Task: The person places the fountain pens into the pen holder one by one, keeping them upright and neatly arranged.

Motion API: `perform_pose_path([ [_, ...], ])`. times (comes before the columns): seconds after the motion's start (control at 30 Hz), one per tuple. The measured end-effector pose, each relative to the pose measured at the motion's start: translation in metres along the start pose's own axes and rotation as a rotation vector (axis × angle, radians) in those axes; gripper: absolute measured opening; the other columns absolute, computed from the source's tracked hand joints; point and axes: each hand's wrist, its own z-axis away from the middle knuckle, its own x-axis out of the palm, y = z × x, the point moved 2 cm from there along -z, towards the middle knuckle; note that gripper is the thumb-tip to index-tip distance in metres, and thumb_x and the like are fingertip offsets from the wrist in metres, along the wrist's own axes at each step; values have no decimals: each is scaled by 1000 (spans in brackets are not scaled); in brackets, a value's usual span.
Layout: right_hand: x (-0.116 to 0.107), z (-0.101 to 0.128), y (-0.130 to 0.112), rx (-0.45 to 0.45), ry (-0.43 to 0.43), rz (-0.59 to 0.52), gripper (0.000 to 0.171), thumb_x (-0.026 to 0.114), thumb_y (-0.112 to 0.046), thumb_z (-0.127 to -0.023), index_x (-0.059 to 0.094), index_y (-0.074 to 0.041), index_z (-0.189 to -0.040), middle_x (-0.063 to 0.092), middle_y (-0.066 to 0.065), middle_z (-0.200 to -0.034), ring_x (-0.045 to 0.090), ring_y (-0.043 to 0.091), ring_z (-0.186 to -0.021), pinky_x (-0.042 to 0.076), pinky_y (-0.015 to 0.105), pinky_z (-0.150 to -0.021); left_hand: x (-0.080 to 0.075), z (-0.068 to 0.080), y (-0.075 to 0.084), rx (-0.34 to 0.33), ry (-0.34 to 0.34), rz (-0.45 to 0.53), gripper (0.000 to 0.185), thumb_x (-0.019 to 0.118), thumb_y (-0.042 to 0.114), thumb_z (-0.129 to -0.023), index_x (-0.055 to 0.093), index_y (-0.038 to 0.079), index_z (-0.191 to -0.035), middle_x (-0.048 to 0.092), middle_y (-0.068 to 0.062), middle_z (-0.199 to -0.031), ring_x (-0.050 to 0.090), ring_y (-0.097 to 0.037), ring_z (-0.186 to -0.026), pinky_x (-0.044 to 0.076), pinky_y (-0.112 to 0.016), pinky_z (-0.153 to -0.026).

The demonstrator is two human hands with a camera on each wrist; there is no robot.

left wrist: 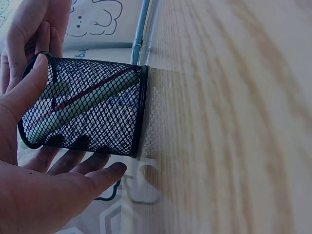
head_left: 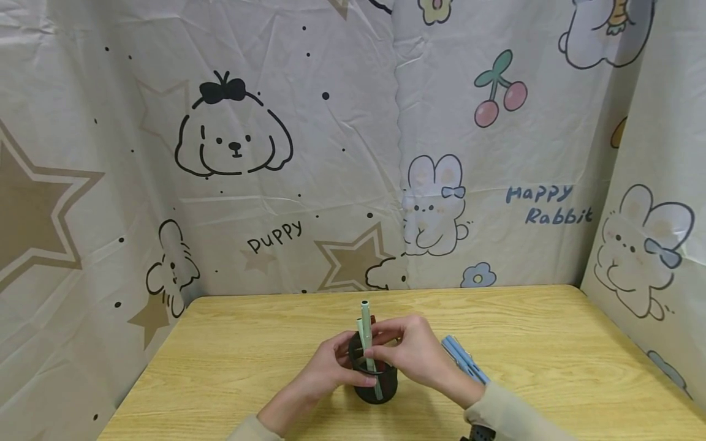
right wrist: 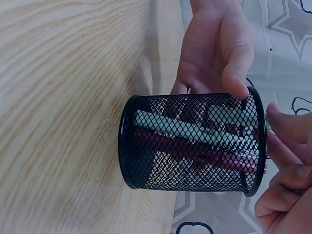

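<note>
A black mesh pen cup [head_left: 388, 388] stands upright on the table. My left hand [head_left: 330, 369] holds it from the left, thumb by the rim and fingers behind. Over the cup's mouth, my right hand [head_left: 412, 351] pinches a light green pen [head_left: 365, 313]. The lower end of this pen [right wrist: 226, 116] shows through the mesh in the right wrist view, above the cup's bottom. Another light green pen [right wrist: 190, 130] and a dark red pen [right wrist: 187, 149] lean inside the cup, their lower ends near its base.
Blue pens [head_left: 462, 356] lie side by side on the wooden table [head_left: 265, 331], right of the cup and partly hidden by my right forearm. Printed cloth [head_left: 331, 184] hangs behind the table and along both sides. A dark watch [head_left: 481, 432] sits at my right sleeve.
</note>
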Motion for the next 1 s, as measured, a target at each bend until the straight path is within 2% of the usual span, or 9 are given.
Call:
perform_pose_path([
  [0.23, 1, 0, 4, 6, -2, 21, 25, 88, -13, -88, 82, -9, -112, 79, -5, -88, 76, 14, -81, 62, 31, -63, 0, 0, 0, 0, -6, 6, 76, 87, -5, -83, 55, 8, -151, 66, -9, -140, 64, -29, -126, 52, -40, -106],
  [0.73, 1, -2, 5, 1, -8, 95, 25, 89, -17, -87, 82, -9, -109, 79, -3, -90, 76, 15, -85, 61, 27, -64, 0, 0, 0, -10, 7, -17, 77, 89, -2, -82, 55, 8, -150, 67, -8, -136, 66, -28, -123, 54, -39, -103],
  [0.83, -5, 1, 1, -1, 13, 118, 20, 88, -18, -88, 83, -10, -106, 79, -5, -91, 75, 15, -88, 60, 27, -64, 0, -1, 1, -9, 11, -30, 80, 90, -2, -81, 54, 8, -152, 66, -9, -138, 64, -28, -125, 52, -40, -105],
  [1.0, -27, 9, -4, 0, 108, 167, 15, 87, -20, -90, 83, -11, -101, 78, -7, -91, 72, 13, -88, 55, 27, -65, 0, -2, 1, -4, 26, -47, 82, 90, -5, -78, 55, 7, -151, 66, -9, -137, 64, -28, -125, 51, -42, -107],
])
